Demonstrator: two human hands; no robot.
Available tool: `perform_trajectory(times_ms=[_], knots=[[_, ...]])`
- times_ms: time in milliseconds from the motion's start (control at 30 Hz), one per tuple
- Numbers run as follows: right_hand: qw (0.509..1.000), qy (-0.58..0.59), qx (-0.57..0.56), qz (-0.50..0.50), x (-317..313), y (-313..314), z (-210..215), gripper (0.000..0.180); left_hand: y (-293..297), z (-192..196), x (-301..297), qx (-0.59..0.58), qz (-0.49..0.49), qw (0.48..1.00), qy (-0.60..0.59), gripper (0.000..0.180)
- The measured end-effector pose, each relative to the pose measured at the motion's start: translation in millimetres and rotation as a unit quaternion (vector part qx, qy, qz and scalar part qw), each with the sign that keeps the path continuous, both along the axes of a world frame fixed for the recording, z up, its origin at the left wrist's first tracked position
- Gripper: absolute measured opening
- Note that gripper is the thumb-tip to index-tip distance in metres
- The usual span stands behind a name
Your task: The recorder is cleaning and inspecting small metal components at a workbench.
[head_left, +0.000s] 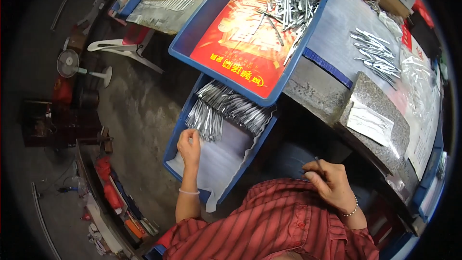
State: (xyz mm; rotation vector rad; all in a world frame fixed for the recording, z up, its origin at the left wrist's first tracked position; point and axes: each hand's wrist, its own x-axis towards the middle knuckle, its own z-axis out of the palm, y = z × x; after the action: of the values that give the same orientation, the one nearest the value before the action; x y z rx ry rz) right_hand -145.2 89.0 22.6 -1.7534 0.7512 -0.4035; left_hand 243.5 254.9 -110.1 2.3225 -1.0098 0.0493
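My left hand (pixel 189 147) reaches over the lower blue bin (pixel 169 155), fingers curled in at the left end of a neat row of thin silvery metal strips (pixel 206 121). What lies between those fingertips I cannot make out. A second row of strips (pixel 240 109) lies behind, and a pale sheet lines the bin's near half. Close to my body, my right hand (pixel 330 183) is closed round a thin dark rod-like piece (pixel 318 162), its tip sticking up past the fingers. Farther off, the upper blue bin (pixel 176 48) has a heap of loose strips (pixel 293 5) on a red printed sheet.
On the bench at right, more strips (pixel 375 55) lie near a speckled stone slab (pixel 358 89) holding a white pad (pixel 369 123). The upper bin overhangs the lower one's far end. Left on the floor are a white plastic chair (pixel 115 46) and a fan (pixel 68 63).
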Motion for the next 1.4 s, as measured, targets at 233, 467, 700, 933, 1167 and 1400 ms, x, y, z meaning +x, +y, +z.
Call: perform_trajectory(times_ms=[233,467,700,933,1167,1400], knots=[[0.999,0.043,-0.009,-0.013,-10,1,2,0.014,-23,-23,11,0.086,-0.001,0.988,-0.127,0.013],[0.999,0.03,-0.021,-0.007,-24,-8,-2,0.014,-48,60,-53,0.014,-0.102,0.988,-0.113,0.018],[0.996,-0.046,-0.073,0.019,-40,-4,-19,0.017,-124,149,-187,-0.072,-0.378,0.922,0.054,0.027],[0.997,-0.011,-0.069,-0.025,-86,13,-26,0.018,-259,173,-261,-0.151,-0.487,0.845,0.16,0.028],[0.994,-0.017,-0.03,-0.101,-123,23,-39,0.019,-381,116,-276,-0.093,-0.515,0.851,0.036,0.024],[0.993,-0.021,-0.057,-0.097,-127,16,-43,0.019,-400,94,-265,0.04,-0.524,0.85,0.041,0.019]])
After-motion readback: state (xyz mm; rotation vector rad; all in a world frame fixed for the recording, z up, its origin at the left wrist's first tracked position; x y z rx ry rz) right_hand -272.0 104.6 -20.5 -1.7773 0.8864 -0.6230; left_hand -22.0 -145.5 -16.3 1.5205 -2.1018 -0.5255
